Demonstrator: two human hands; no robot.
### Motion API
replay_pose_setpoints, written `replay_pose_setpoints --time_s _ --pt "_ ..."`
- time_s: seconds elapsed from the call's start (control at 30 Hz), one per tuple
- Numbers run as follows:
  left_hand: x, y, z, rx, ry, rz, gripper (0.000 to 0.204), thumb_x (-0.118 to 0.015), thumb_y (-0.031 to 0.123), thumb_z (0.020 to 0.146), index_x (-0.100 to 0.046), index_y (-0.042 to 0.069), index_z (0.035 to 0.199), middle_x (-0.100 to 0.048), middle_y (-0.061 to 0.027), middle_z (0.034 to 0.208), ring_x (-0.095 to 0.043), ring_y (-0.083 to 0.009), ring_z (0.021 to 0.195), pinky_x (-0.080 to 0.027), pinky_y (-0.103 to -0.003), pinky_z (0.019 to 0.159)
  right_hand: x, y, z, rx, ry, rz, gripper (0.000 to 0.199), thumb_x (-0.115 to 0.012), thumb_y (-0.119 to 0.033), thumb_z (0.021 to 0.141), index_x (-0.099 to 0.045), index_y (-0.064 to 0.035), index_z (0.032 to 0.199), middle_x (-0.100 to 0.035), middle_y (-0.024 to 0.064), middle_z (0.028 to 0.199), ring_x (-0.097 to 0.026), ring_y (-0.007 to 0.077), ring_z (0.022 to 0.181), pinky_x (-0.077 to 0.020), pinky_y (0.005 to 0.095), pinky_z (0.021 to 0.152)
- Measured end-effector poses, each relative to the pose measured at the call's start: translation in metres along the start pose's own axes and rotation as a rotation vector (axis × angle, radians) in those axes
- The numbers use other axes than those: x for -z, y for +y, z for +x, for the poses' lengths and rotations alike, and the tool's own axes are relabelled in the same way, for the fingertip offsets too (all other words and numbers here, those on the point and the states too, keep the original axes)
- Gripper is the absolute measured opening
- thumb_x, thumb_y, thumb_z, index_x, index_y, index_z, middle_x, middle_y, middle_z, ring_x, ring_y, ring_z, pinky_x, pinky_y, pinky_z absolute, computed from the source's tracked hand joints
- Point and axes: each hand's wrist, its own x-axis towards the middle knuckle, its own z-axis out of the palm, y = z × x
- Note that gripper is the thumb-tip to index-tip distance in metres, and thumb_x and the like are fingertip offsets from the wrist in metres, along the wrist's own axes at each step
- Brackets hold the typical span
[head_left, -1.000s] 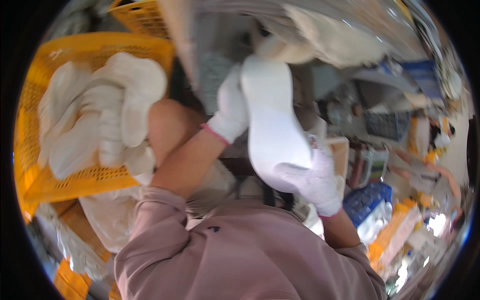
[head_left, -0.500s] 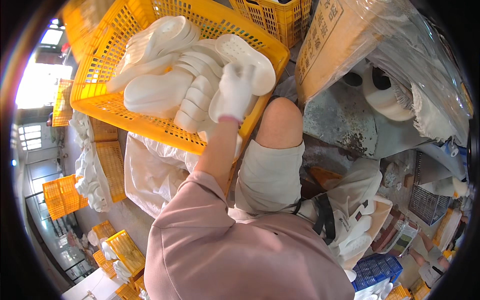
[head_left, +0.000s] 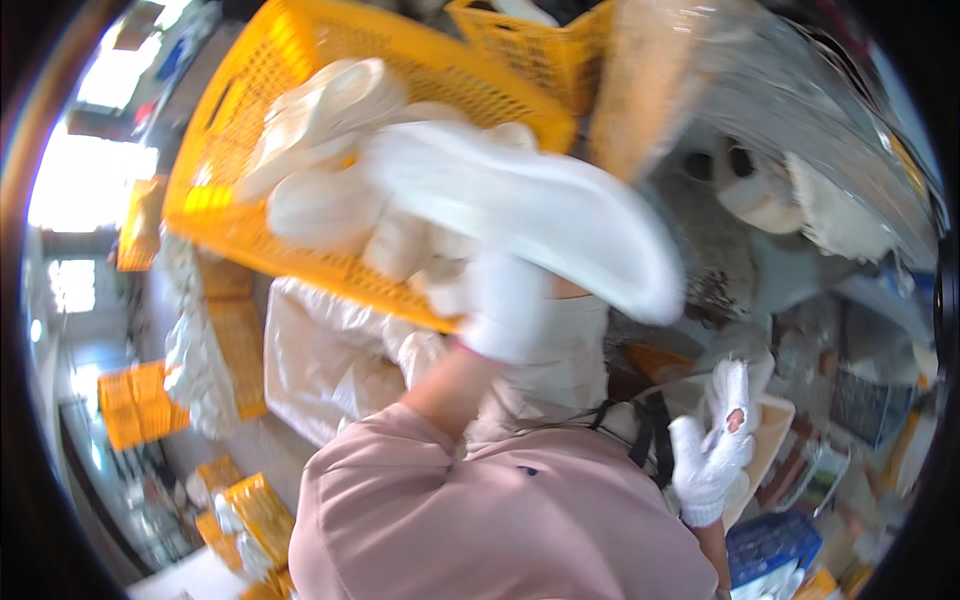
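A long white shoe sole (head_left: 560, 215), smeared by motion, is in my white-gloved left hand (head_left: 505, 308). It hangs over my thigh and the near right corner of a large yellow crate (head_left: 305, 262). Several more white soles (head_left: 325, 205) lie piled in that crate. How my left fingers wrap the sole is hidden behind it and blurred. My right hand (head_left: 712, 462), in a white knit glove with a hole in it, is raised at the lower right. Its thumb and fingers are apart and nothing is in it. A pale open container (head_left: 775, 440) lies just behind it.
A second yellow crate (head_left: 530, 50) stands at the far side, beside a plastic-wrapped cardboard box (head_left: 645, 90). White plastic sacking (head_left: 320, 370) lies below the large crate. More yellow crates (head_left: 140, 405) are at the left, and a blue crate (head_left: 775, 545) sits lower right.
My left hand has lifted a sole out of the crate, toward me and to the right. My right hand has come into view at the lower right.
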Motion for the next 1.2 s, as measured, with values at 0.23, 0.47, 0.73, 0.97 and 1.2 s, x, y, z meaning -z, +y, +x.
replay_pose_setpoints --time_s 0.23,0.47,0.73,0.97,1.2 --pt "-0.090 -0.183 -0.020 0.695 0.326 -0.154 0.025 -0.067 0.023 0.106 -0.072 0.006 0.122 -0.076 -0.0045 0.114 -0.071 -0.0203 0.111 -0.058 -0.039 0.098 0.043 -0.032 0.009 -0.696 0.351 0.302 0.042 -0.062 -0.017 0.107 -0.062 0.0106 0.139 -0.073 0.0220 0.123 -0.076 0.0276 0.102 -0.0641 0.0333 0.067" --pt "-0.126 -0.270 0.061 0.556 0.081 0.096 0.021 -0.057 0.012 0.109 -0.072 0.003 0.120 -0.075 -0.0074 0.111 -0.073 -0.0203 0.099 -0.060 -0.035 0.091 0.039 -0.002 0.028 -0.293 0.467 -0.110 0.045 -0.063 -0.020 0.107 -0.057 0.0091 0.141 -0.072 0.0247 0.113 -0.077 0.0336 0.101 -0.0605 0.0444 0.084" --pt "-0.028 -0.169 0.157 0.620 -0.213 1.385 0.062 -0.075 0.048 0.100 -0.068 0.004 0.144 -0.069 -0.0103 0.141 -0.066 -0.0164 0.119 -0.055 -0.032 0.097 0.056 0.071 0.228 0.085 0.164 -0.512 0.029 -0.059 -0.017 0.098 -0.072 0.0063 0.108 -0.074 0.0282 0.103 -0.078 0.0386 0.087 -0.0629 0.0451 0.072" --pt "-0.075 -0.214 0.062 0.555 -0.081 0.566 0.044 -0.082 0.010 0.095 -0.068 -0.003 0.134 -0.074 -0.0052 0.120 -0.071 -0.0166 0.101 -0.058 -0.033 0.093 0.035 0.039 0.212 -0.233 0.214 -0.215 0.056 -0.065 -0.041 0.091 -0.064 0.0058 0.121 -0.070 0.0350 0.120 -0.068 0.0511 0.113 -0.0560 0.0526 0.098" --pt "-0.149 -0.304 0.093 0.434 0.204 0.315 0.044 -0.080 0.026 0.099 -0.068 -0.004 0.129 -0.072 -0.0076 0.122 -0.069 -0.0175 0.103 -0.055 -0.033 0.088 0.062 0.030 0.148 -0.240 0.455 0.084 0.062 -0.068 -0.017 0.091 -0.053 0.0051 0.146 -0.072 0.0237 0.126 -0.075 0.0325 0.109 -0.0609 0.0401 0.093"
